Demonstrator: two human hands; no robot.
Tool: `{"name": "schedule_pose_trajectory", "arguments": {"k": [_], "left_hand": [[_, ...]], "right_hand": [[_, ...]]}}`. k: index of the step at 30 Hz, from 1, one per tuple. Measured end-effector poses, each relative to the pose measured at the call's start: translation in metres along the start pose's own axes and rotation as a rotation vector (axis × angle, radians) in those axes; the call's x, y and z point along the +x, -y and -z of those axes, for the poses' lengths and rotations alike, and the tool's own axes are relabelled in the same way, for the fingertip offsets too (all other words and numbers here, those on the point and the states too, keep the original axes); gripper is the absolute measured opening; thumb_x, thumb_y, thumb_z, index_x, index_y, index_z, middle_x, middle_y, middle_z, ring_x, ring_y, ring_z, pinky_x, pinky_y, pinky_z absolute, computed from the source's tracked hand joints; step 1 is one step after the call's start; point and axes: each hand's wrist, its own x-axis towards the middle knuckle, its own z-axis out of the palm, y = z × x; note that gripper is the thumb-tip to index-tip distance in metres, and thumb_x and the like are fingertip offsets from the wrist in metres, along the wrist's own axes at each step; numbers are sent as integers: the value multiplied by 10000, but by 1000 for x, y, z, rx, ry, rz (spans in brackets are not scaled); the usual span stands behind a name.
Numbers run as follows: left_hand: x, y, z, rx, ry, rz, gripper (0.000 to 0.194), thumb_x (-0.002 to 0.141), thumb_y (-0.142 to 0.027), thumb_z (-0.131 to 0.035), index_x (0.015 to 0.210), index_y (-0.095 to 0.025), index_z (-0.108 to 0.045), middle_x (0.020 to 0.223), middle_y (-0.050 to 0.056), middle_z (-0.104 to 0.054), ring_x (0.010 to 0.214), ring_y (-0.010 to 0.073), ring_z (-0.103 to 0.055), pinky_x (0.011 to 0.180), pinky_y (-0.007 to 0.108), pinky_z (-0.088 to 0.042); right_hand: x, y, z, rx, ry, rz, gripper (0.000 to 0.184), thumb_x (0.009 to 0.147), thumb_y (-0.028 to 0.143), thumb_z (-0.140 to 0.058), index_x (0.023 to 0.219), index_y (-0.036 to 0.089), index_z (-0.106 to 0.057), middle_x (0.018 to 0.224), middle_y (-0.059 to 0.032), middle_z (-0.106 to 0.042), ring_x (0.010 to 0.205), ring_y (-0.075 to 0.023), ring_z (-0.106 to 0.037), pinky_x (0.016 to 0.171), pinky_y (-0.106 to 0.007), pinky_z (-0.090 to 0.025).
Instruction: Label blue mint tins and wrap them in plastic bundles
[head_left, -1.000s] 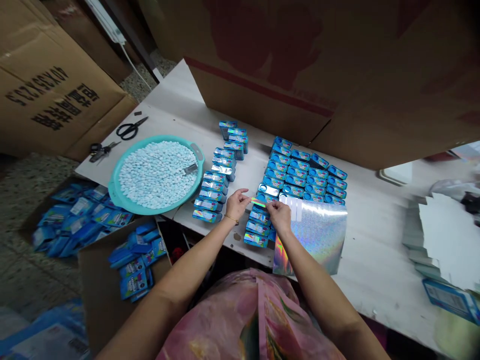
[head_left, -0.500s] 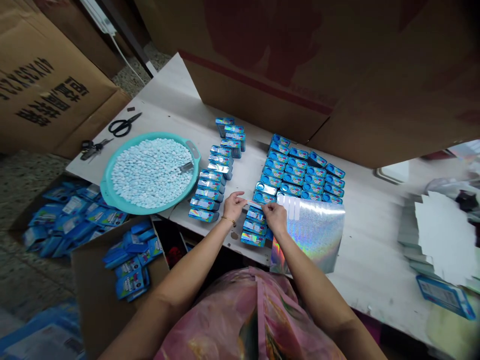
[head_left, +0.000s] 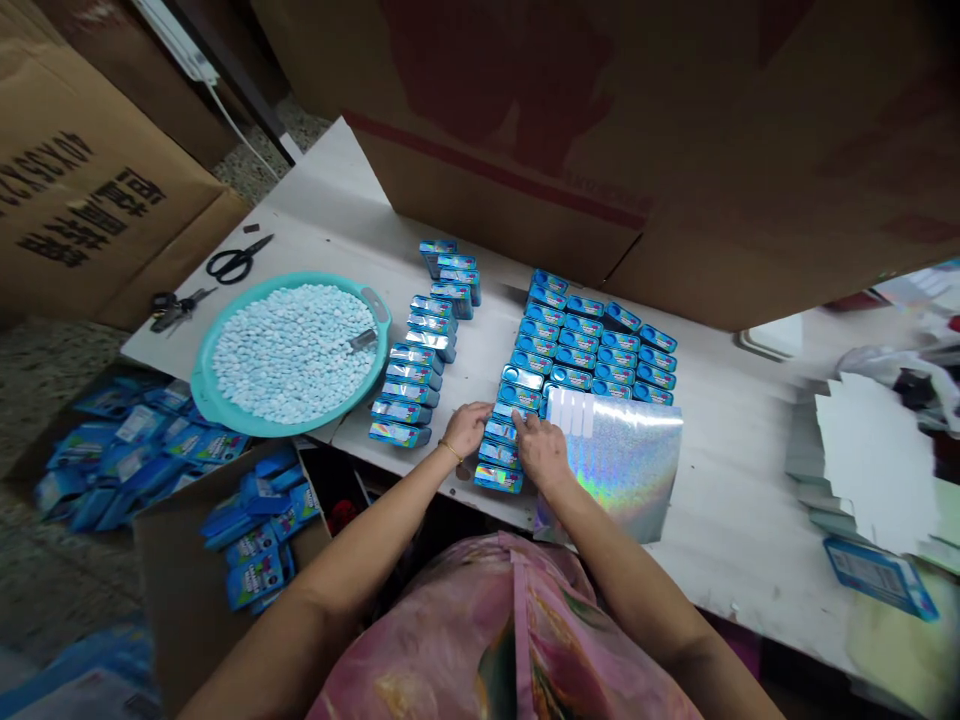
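My left hand (head_left: 466, 430) lies at the left end of a blue candy box (head_left: 504, 412) in the front column, fingers curled against its edge. From the other side my right hand (head_left: 543, 450) reaches onto the same box, its index finger stretched onto the top and nothing visibly gripped. A shiny strip seems to lie on that top, partly hidden by the fingers. Under and beside my right wrist is a holographic sticker sheet (head_left: 630, 465) with pale gaps at its upper left. More blue candy boxes (head_left: 576, 357) stand close together in columns behind.
A turquoise basin (head_left: 196, 385) of pale blue candies with a scoop (head_left: 363, 341) stands left of a row of upright boxes (head_left: 411, 390). Scissors (head_left: 238, 262) and keys (head_left: 180, 308) lie farther left. A large carton (head_left: 510, 170) borders the back. White card (head_left: 877, 460) is at right.
The shiny strip stretched between my hands has come down onto the box top. My right index finger now presses there, and my left hand has lowered to the box's end. The view shifted slightly.
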Motion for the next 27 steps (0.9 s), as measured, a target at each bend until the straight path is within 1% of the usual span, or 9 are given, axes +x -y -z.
{"name": "schedule_pose_trajectory", "arguments": {"k": [2, 4, 7, 10, 13, 15, 18, 24, 27], "left_hand": [[-2, 2, 7, 121, 50, -39, 372, 637, -45, -437, 863, -228, -669, 1026, 18, -623, 919, 168, -558, 859, 301, -424], [1, -5, 14, 196, -1, -12, 358, 657, -61, -429, 880, -207, -668, 1046, 44, -604, 929, 187, -544, 855, 329, -421], [13, -42, 11, 219, -113, -81, 337, 773, -139, -373, 995, -184, -623, 1039, 69, -588, 966, 187, -510, 877, 343, -393], [28, -94, -17, 264, -35, -282, 313, 818, -298, -418, 1087, -225, -559, 1107, 50, -560, 1042, 195, -456, 895, 354, -358], [41, -129, -54, 384, 43, -271, 437, 738, -385, -551, 1144, -229, -501, 1240, 77, -459, 1129, 257, -377, 896, 410, -324], [46, -136, -71, 413, 38, -233, 461, 712, -379, -588, 1139, -235, -492, 1273, 80, -424, 1153, 264, -349, 900, 416, -308], [48, -131, -81, 390, 18, -237, 436, 720, -371, -582, 1128, -246, -490, 1285, 65, -418, 1166, 250, -334, 914, 406, -288], [46, -126, -80, 316, 19, -232, 415, 733, -375, -563, 1124, -255, -493, 1288, 66, -414, 1174, 255, -321, 934, 416, -263], [46, -127, -80, 307, 6, -243, 387, 740, -371, -555, 1101, -242, -500, 1282, 66, -423, 1177, 246, -323, 930, 407, -264]], "right_hand": [[-3, -6, -1, 18, 19, 27, 415, 831, 153, -351, 1238, 216, -405, 971, -103, -555, 802, -178, -540, 667, -289, -391], [-8, -23, -1, 119, -31, 3, 370, 834, 166, -352, 1175, 227, -480, 944, -75, -562, 795, -161, -540, 665, -264, -397], [-16, -68, 3, 263, -275, -159, 342, 858, 180, -303, 1085, 212, -556, 923, -57, -560, 845, -147, -523, 707, -236, -399], [-17, -117, 8, 218, -463, -264, 333, 865, 224, -315, 1092, 210, -559, 985, -71, -539, 905, -177, -481, 757, -271, -390], [-8, -145, 9, 77, -364, -152, 322, 856, 267, -376, 1127, 212, -540, 1029, -85, -531, 890, -203, -456, 766, -307, -371], [-3, -151, 6, 5, -264, -74, 329, 858, 267, -378, 1141, 191, -528, 1038, -97, -535, 893, -213, -442, 765, -317, -357], [-7, -152, -3, -43, -219, -27, 338, 867, 218, -345, 1156, 150, -507, 1070, -114, -528, 909, -222, -425, 753, -324, -344], [-24, -155, -12, 81, -369, -33, 294, 881, 225, -325, 1014, 165, -580, 1081, -92, -522, 929, -192, -434, 800, -308, -326], [-17, -155, -4, 75, -375, -60, 309, 872, 283, -360, 1108, 180, -532, 1134, -91, -500, 968, -212, -421, 797, -320, -324]]}}
